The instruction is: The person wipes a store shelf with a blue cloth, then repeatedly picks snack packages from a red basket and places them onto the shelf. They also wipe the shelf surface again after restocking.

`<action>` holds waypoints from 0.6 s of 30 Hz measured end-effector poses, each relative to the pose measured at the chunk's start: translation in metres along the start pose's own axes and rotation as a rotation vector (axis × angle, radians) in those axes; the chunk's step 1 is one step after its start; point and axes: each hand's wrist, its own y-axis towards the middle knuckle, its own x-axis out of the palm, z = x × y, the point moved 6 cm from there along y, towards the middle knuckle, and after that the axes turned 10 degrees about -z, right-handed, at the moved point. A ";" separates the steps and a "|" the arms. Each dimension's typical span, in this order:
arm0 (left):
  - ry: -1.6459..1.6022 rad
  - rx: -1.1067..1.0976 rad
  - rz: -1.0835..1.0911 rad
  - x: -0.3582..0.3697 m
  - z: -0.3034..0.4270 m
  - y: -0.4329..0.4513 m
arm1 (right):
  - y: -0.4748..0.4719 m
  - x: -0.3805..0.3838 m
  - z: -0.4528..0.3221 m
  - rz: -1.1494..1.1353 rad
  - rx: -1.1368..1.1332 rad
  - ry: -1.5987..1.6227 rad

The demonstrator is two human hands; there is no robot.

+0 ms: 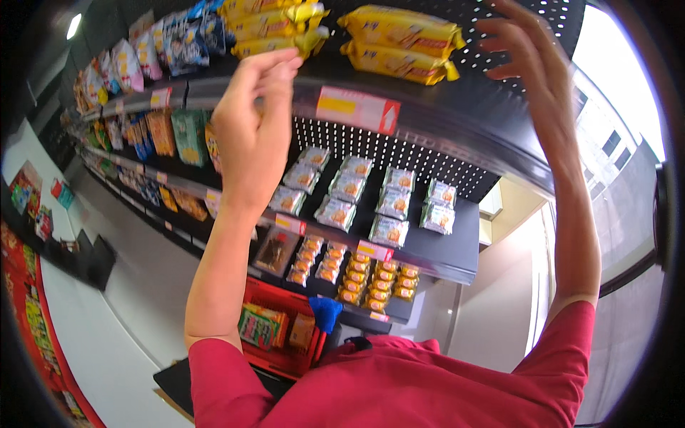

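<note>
My left hand (pixel 257 117) is raised before the upper shelf's edge, its fingertips just below a stack of yellow snack packets (pixel 267 27). Its fingers are bent close together, and nothing shows in them. To the right, my right hand (pixel 530 59) is lifted over the end of the same shelf, fingers spread and holding nothing. Between the hands, two yellow biscuit packets (pixel 398 48) lie one on the other. A price label (pixel 357 109) is fixed on the shelf edge under them.
Rows of small clear-wrapped packets (pixel 337 213) lie on the shelf below, with small orange-wrapped snacks (pixel 350 283) lower down. A red basket (pixel 283 364) holding packets and a blue cloth (pixel 325 313) are near my body. Bagged snacks (pixel 184 43) line the upper shelf at left.
</note>
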 end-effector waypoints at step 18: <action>-0.284 -1.947 0.898 0.002 -0.192 -0.821 | -0.474 0.289 -0.010 -1.140 0.878 0.521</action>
